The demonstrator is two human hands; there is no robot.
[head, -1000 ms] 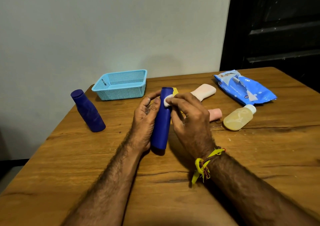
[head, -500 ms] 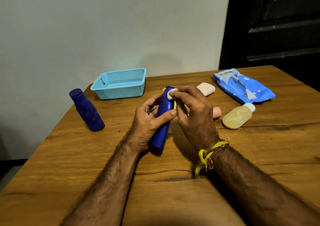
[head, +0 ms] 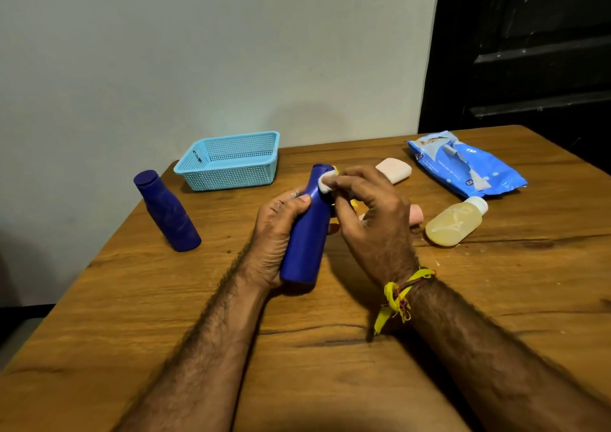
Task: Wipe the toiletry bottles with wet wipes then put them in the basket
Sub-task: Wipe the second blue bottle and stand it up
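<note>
Blue bottle (head: 307, 233) stands tilted in the head view, its long axis running from a flat base low and near the person, just above the wooden counter (head: 330, 349), up and away to a narrower neck that leans slightly right toward the far edge. It sits between the two hands: the left hand (head: 276, 233) wraps its fingers and thumb round the lower body from the left, while the right hand (head: 370, 216) comes in from the right with curled fingers pinching a small white wad of wet wipe (head: 325, 182) against the neck. Whether the base touches the counter is hard to tell, as the left hand's heel hides that edge. Something yellow (head: 353, 204) peeks out behind the bottle and under the right fingers, too covered to identify. A second, darker blue bottle (head: 168, 213) stands leaning at the left, well apart from the hands, and the light blue mesh basket (head: 231, 163) sits behind it near the wall. To the right lie a pale pink bottle (head: 395, 170), another pink piece (head: 416, 215) mostly hidden by the right hand, a yellowish bottle with a white cap (head: 454, 225) on its side, and the blue wipes pack (head: 466, 163), torn open. A yellow thread (head: 398, 294) is tied round the right wrist.
</note>
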